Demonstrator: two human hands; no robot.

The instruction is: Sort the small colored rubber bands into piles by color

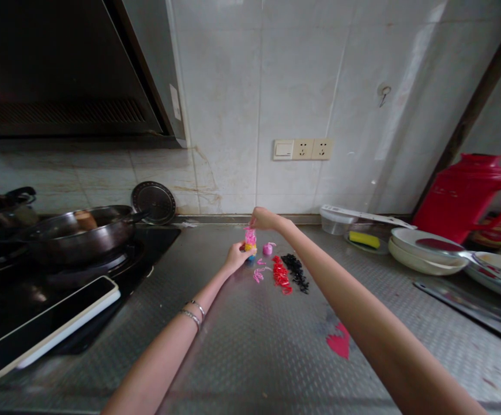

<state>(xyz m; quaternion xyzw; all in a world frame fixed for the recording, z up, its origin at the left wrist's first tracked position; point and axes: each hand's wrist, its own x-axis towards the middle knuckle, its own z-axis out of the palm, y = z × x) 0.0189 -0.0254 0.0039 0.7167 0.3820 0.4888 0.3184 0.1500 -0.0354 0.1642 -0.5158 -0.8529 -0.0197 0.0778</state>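
Spanning the lower half of the view, the metal countertop [233,357] bears the work at its far middle. Its forearm angling in from five o'clock, the right hand [264,219] bends its fingers close over the mouth of a small bottle [251,235]; whether they pinch a piece, I cannot tell. The left hand [235,257], at the bottle's eight o'clock, grips its side, the bottle standing upright. Blue, yellow and pink contents [251,247] fill it in bands, nearly to the top by my judgement. Outside, at four o'clock, lie a black pile [296,272] and, nearer, a red pile [281,276]; neither colour shows inside. What looks like a pink cap [267,249] sits off at three o'clock; a few loose pink pieces [257,275] lie toward five.
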